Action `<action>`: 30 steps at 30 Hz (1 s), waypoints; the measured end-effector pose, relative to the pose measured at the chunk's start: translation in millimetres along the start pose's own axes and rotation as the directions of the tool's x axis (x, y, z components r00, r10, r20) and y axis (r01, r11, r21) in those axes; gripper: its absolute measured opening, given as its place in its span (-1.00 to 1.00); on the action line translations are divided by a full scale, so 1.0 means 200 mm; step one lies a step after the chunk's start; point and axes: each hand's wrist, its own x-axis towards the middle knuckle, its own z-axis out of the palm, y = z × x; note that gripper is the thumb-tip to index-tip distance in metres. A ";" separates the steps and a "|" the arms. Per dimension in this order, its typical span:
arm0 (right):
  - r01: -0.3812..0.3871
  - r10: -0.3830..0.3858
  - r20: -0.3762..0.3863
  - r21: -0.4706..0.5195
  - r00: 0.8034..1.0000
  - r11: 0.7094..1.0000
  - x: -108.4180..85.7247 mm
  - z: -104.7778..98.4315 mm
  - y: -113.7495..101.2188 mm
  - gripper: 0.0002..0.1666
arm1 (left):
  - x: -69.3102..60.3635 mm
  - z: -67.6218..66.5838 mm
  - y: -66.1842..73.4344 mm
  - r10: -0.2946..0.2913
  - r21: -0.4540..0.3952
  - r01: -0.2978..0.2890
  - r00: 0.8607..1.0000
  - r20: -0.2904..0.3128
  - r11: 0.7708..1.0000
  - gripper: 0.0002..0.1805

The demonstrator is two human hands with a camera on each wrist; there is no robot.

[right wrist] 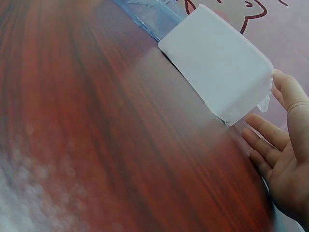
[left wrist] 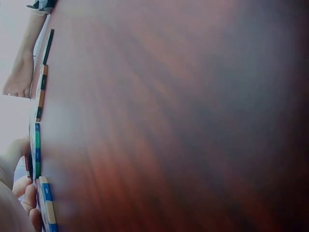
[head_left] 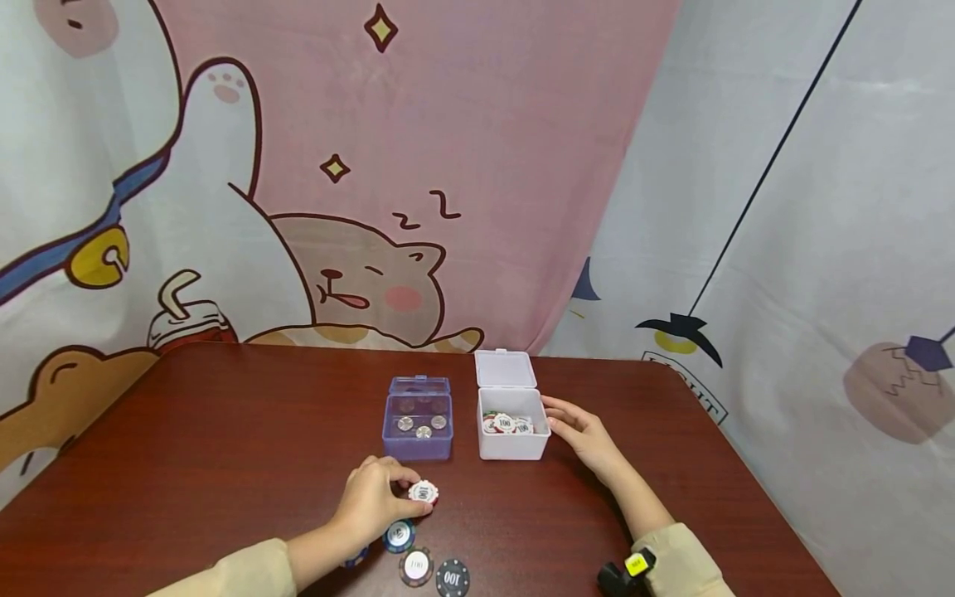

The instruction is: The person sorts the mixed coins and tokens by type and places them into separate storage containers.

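Between thumb and fingers the left hand [head_left: 373, 500] pinches a red-and-white chip [head_left: 423, 492] marked 100, in front of the blue box. The right hand [head_left: 585, 435] rests at the right side of the open white box [head_left: 513, 446], which holds several chips [head_left: 505, 424]. In the right wrist view the fingers of the right hand [right wrist: 285, 140] are extended beside the white box [right wrist: 217, 63]. In the left wrist view, the left hand [left wrist: 14, 193] shows at the lower left, its chip [left wrist: 28, 167] seen edge-on.
An open blue translucent box [head_left: 418, 448] with several silvery round pieces stands left of the white one. Near the front edge lie a blue chip [head_left: 399, 536], a brown-edged chip [head_left: 416, 566], a black chip [head_left: 452, 578] and another blue one partly under the left wrist.
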 end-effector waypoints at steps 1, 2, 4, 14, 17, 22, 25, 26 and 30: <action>-0.001 0.001 -0.001 -0.001 1.000 1.000 0.00 0.00 0.00 -0.50 | 0.00 0.00 0.00 -0.005 -0.008 0.005 1.000 0.001 1.000 -0.65; 0.001 -0.001 -0.001 -0.002 1.000 1.000 0.00 0.00 0.00 -0.50 | 0.00 -0.01 0.00 -0.010 -0.015 0.010 1.000 0.002 1.000 -0.65; 0.003 -0.003 -0.001 -0.005 1.000 1.000 0.00 0.00 0.00 -0.50 | 0.00 -0.01 0.01 -0.020 -0.028 0.020 1.000 0.008 0.999 -0.67; -0.003 0.003 -0.015 -0.010 1.000 1.000 0.00 0.00 0.00 -0.51 | 0.03 -0.02 0.06 0.000 -0.083 0.001 1.000 0.012 0.997 -0.69; -0.007 0.007 -0.013 -0.014 1.000 1.000 0.00 0.01 -0.01 -0.51 | 0.04 -0.02 0.08 0.002 -0.094 -0.002 1.000 0.003 0.996 -0.69; -0.002 0.002 -0.010 -0.009 1.000 1.000 0.00 0.00 -0.01 -0.50 | 0.07 -0.01 0.10 0.010 -0.100 -0.012 1.000 -0.022 0.995 -0.67; 0.002 -0.002 -0.008 -0.010 1.000 1.000 0.00 0.00 -0.01 -0.50 | 0.08 0.00 0.12 0.009 -0.109 -0.012 0.999 -0.035 0.994 -0.67; 0.000 0.000 -0.009 -0.009 1.000 1.000 0.00 0.00 -0.01 -0.50 | 0.09 0.00 0.13 0.014 -0.112 -0.018 0.999 -0.042 0.994 -0.67; -0.006 0.006 -0.010 -0.003 1.000 1.000 0.00 0.00 -0.01 -0.52 | 0.11 0.01 0.16 0.031 -0.139 -0.039 0.998 -0.061 0.990 -0.66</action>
